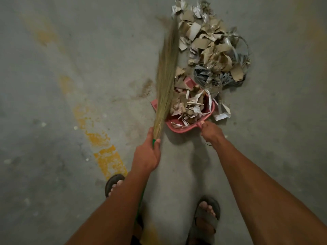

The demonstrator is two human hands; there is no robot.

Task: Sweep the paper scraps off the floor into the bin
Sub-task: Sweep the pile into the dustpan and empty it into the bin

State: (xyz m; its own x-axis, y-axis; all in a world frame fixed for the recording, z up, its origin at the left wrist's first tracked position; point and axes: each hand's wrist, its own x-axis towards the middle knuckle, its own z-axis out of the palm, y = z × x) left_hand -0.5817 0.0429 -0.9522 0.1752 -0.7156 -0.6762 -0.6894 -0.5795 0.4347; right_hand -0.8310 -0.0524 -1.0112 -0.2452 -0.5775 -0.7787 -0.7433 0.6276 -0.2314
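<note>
The concrete floor (53, 76) lies wide and bare on the left, crossed only by a worn yellow painted line (99, 138) that runs down toward the left foot (114, 184) in its sandal. Right of the line, the left hand (146, 154) has its grip clamped round the green broom handle (153, 141) just below the bristles, thumb on top, forearm reaching straight forward from the bottom edge. Most of the handle is hidden under that forearm. The broom (167, 75) stretches away from the hand, its long straw bristles blurred, the tips touching the left edge of the paper scraps (212, 50). That heap of torn brown and white pieces and grey strips lies on the floor beyond the pink dustpan (177, 127), and some scraps already fill the pan, hiding most of its base and front lip. A few white pieces sit on the floor just beside the pan's right wall. The right hand (210, 132) has its grip closed round the dustpan's handle, which is almost wholly covered by the fingers; the forearm slants in from the lower right corner. The right foot (206, 216) stands below, partly cut off. To the right of the heap the floor is open again. No bin is in view
</note>
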